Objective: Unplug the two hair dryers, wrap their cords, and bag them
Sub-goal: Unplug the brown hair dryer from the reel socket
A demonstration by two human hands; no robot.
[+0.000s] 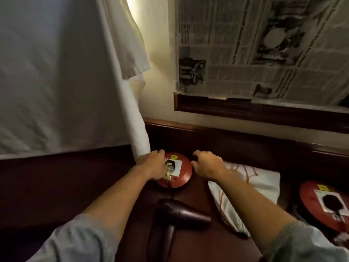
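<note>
A dark hair dryer [181,214] lies on the wooden desk [198,248], its cord running up to a black plug [170,163] in the white outlet plate of a round red base [182,176]. My left hand [151,165] grips that plug from the left. My right hand [205,165] curls its fingers and thumb round the base's right rim. A white bag with red handles [251,184] lies just right of my right arm. At the far right, a second red base [321,205] holds another black plug [332,202]. The second dryer is out of sight.
A white cloth [56,72] hangs at the left, and its lower corner reaches down beside my left hand. Newspaper [264,44] covers a dark-framed panel on the wall. A raised wooden ledge [245,137] runs along the desk's back.
</note>
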